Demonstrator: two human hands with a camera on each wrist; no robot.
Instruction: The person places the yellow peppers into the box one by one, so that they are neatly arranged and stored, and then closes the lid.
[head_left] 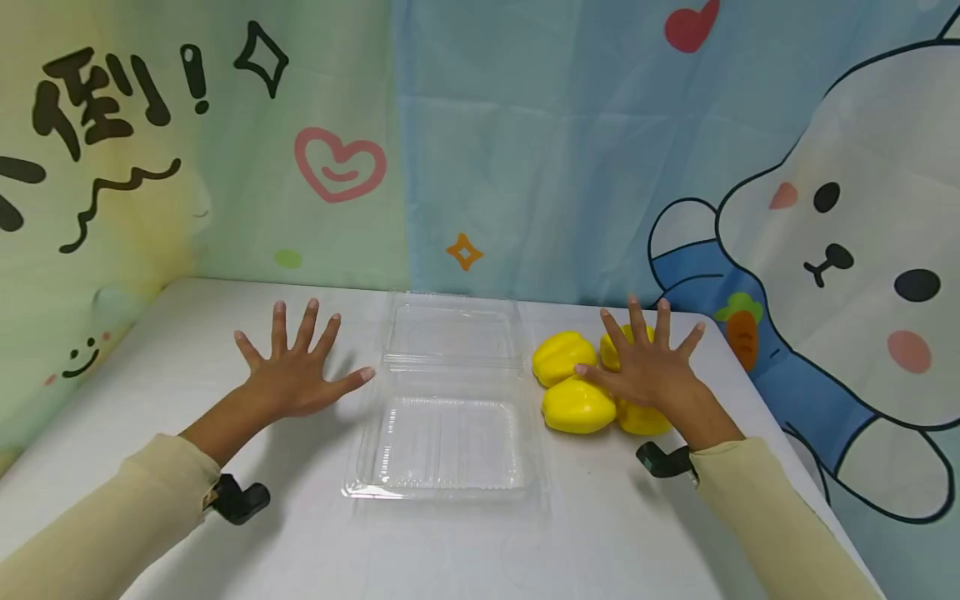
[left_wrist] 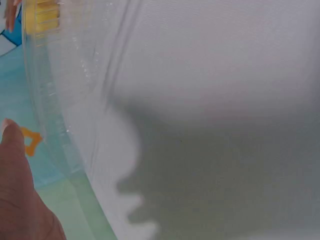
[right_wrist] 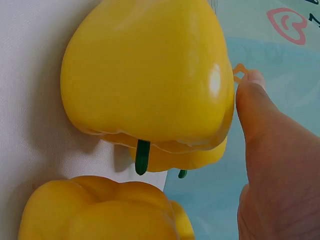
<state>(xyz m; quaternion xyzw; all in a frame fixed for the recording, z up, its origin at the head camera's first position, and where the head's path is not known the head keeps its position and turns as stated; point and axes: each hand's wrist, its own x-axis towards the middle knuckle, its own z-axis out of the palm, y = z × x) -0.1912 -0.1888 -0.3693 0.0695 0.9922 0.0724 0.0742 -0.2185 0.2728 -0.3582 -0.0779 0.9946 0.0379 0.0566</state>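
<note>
Several yellow bell peppers lie in a cluster right of the middle of the table. Over them my right hand is spread, fingers straight, partly hiding the two rightmost. Close up in the right wrist view, one bell pepper shows a green stem, with my thumb beside it. A clear plastic clamshell box lies unfolded in the middle, its lid toward the wall. To its left my left hand hovers with spread fingers, thumb toward the box, holding nothing.
The white table ends at a printed cloth backdrop with cartoon drawings. Dark wrist cameras are strapped at both cuffs. Shadows of the hands fall across the tabletop.
</note>
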